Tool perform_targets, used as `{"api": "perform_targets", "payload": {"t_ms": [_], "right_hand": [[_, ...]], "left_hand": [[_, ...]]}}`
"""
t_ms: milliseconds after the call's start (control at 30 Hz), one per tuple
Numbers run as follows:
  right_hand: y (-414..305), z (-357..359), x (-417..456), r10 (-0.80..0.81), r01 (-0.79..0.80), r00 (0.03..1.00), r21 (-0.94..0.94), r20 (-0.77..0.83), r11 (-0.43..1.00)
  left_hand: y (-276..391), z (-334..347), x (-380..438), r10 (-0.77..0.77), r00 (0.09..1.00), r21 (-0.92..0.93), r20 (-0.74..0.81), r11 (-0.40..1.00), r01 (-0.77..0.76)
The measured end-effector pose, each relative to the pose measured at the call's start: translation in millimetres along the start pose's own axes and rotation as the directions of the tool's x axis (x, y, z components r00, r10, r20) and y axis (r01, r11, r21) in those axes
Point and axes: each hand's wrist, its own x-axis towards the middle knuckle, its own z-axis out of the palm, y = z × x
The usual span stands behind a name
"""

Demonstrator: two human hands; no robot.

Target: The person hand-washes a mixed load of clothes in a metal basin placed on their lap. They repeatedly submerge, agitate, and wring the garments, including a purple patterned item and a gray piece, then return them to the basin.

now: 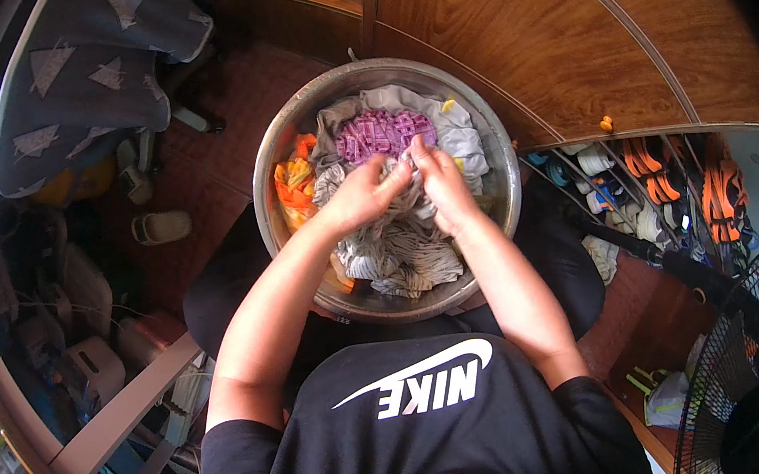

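A round metal basin (500,151) stands before me between my black-clad legs, with wet-looking clothes in it. Over its middle, my left hand (370,192) and my right hand (442,183) come close together, gripping a bunched grey-and-white striped cloth (414,233). Most of my left fingers are hidden or blurred. Just beyond my fingertips lies a purple checked cloth (381,131). Light grey fabric (466,134) with small yellow patches rests along the basin's far right. At the left wall sits an orange and yellow cloth (295,187).
Wooden cabinet doors (505,44) rise beyond the basin. Right of me are a rack of shoes (650,182) and a fan (741,349). On the left stand a patterned-cover chair (83,81) and a wooden frame bar (124,410); a slipper (162,228) lies on the reddish floor.
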Motion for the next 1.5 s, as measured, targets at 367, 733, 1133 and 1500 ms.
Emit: {"api": "perform_targets", "payload": {"t_ms": [367,733,1133,1500], "right_hand": [[-10.6,-34.6,16.1,0.088,0.209,0.948,-0.805,0.307,0.556],[-124.3,23.7,-31.7,-0.257,0.474,0.880,-0.761,0.399,0.443],[43.2,-16.7,24.1,-0.226,0.245,0.936,-0.961,0.269,-0.128],[22.6,-6.2,7.1,-0.023,0.031,0.996,0.094,-0.090,0.995]], "left_hand": [[16.1,-45.9,-13.7,-0.046,0.998,-0.694,0.031,0.717,0.055],[16.3,-31.5,-15.4,0.007,0.991,-0.298,-0.134,0.953,-0.047],[-44.0,23.3,10.1,0.079,0.981,0.827,-0.177,0.552,0.105],[-4.2,29.4,-6.4,0.045,0.941,0.018,-0.337,0.999,-0.042]]}}
